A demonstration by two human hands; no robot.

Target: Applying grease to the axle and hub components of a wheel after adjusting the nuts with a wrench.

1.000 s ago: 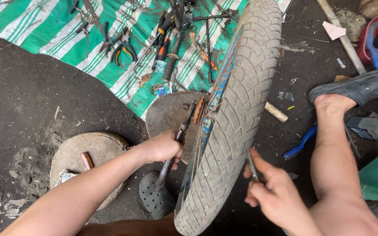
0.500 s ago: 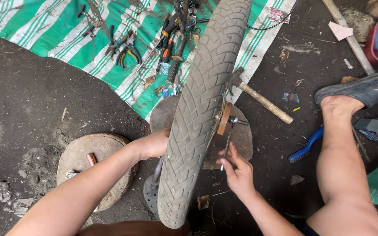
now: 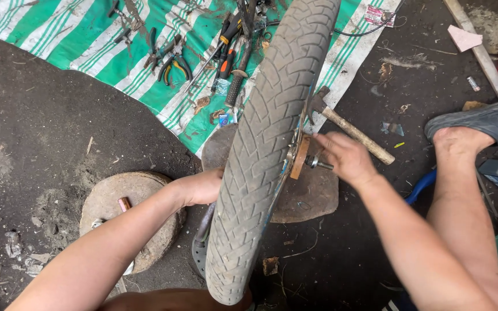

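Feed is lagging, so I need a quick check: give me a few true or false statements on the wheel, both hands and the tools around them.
1. The tyre stands upright between the two hands. True.
2. The right hand is at the axle on the hub. True.
3. The left hand holds the hammer. False: the hammer lies on the ground beyond the wheel; the left hand is against the tyre's other side.
4. The pliers lie on bare dirt. False: they lie on the green striped tarp.
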